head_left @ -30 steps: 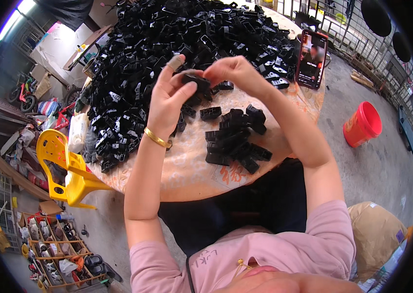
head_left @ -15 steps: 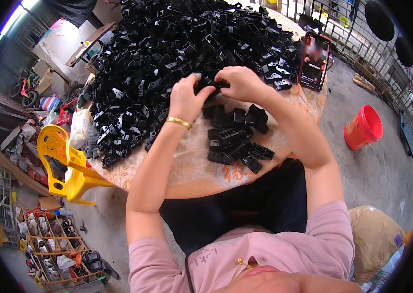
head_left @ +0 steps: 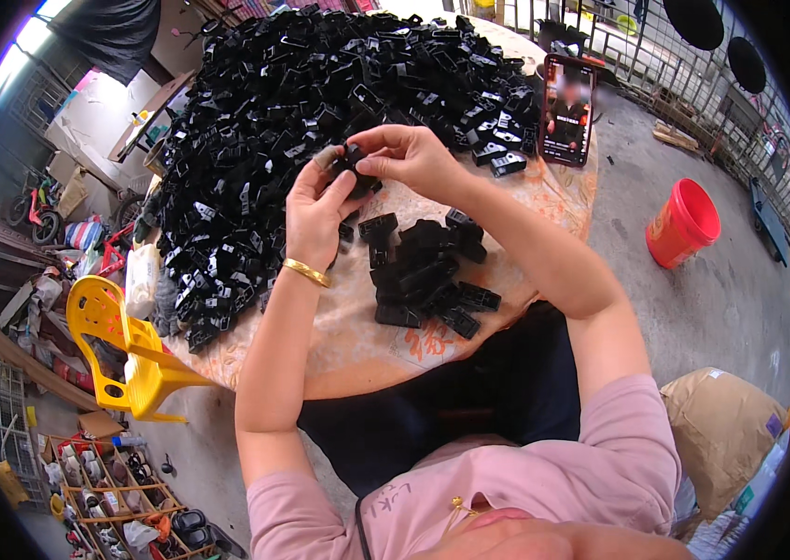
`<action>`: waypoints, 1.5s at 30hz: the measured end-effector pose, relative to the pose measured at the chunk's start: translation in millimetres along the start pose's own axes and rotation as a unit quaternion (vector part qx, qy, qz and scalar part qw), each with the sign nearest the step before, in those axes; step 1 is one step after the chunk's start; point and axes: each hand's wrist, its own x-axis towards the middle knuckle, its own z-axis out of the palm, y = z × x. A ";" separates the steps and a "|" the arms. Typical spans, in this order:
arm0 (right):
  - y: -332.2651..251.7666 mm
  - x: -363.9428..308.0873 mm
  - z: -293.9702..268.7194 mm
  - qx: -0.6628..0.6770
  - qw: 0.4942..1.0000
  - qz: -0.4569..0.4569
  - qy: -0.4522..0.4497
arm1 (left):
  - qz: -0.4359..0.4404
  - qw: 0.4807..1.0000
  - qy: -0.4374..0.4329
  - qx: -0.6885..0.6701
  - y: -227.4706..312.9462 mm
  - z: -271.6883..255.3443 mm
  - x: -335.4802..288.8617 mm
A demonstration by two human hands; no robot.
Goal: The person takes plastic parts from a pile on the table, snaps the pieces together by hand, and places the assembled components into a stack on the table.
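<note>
My left hand (head_left: 316,207), with a covering on one fingertip, grips a small black plastic part (head_left: 349,168). The thumb and fingers of my right hand (head_left: 413,162) pinch the same part from its right side. Both hands are raised at the near edge of a large heap of black plastic parts (head_left: 292,103). Closer to me, a smaller cluster of black plastic parts (head_left: 423,275) lies on the patterned tablecloth (head_left: 348,350). The exact shape of the held part is partly hidden by my fingers.
A phone (head_left: 566,110) stands upright at the table's right edge. On the floor to the right is a red bucket (head_left: 682,224), with a brown sack (head_left: 721,439) nearer me. A yellow plastic chair (head_left: 138,359) and a shoe rack (head_left: 119,495) are at the left.
My view has shifted, so the table and bucket appear displaced. Both hands still hold the part together; my right fingers have changed their grip and the part shows more between them.
</note>
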 end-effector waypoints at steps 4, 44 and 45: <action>0.6 -4.4 7.0 -0.035 0.999 -0.001 0.022 | 0.018 1.000 -0.014 0.004 2.8 -4.2 0.7; 17.0 -8.9 -0.4 -0.528 0.829 -0.078 -0.168 | 0.290 0.698 0.051 0.653 10.9 -18.0 29.6; 11.9 -9.6 0.1 -0.532 0.829 -0.059 -0.163 | 0.298 0.636 0.090 0.706 10.4 -20.9 36.9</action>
